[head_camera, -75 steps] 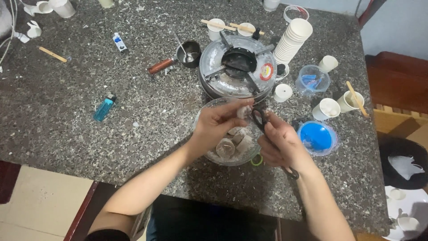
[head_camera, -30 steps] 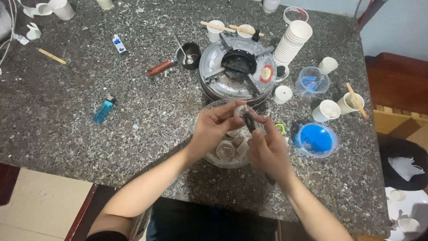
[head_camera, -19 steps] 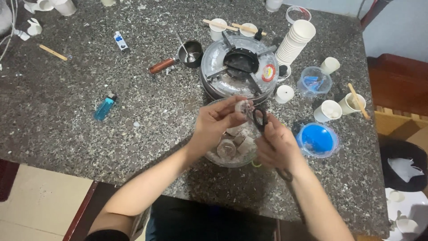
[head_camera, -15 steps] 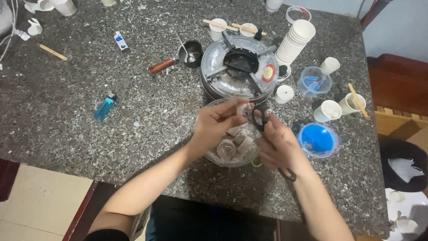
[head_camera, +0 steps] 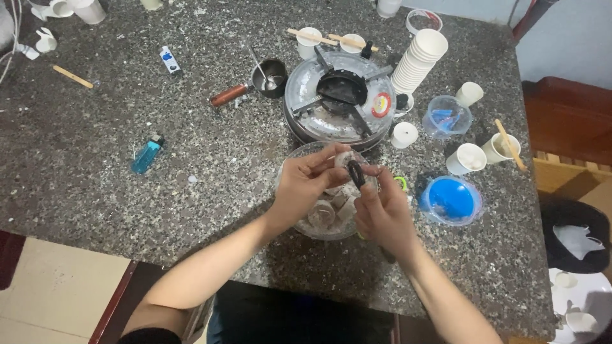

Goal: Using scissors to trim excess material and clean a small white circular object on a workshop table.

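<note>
Both hands meet over a clear bowl of pale lumps near the front edge of the tabletop. The left hand pinches a small pale lump with its fingertips, and the right hand is curled around black scissors that touch the lump. A round metal burner sits just behind the bowl, a blue bowl is to the right, and a blue lighter lies well apart to the left.

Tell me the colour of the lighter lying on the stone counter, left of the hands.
The lighter is translucent blue, seen clearly in the head view.
</note>
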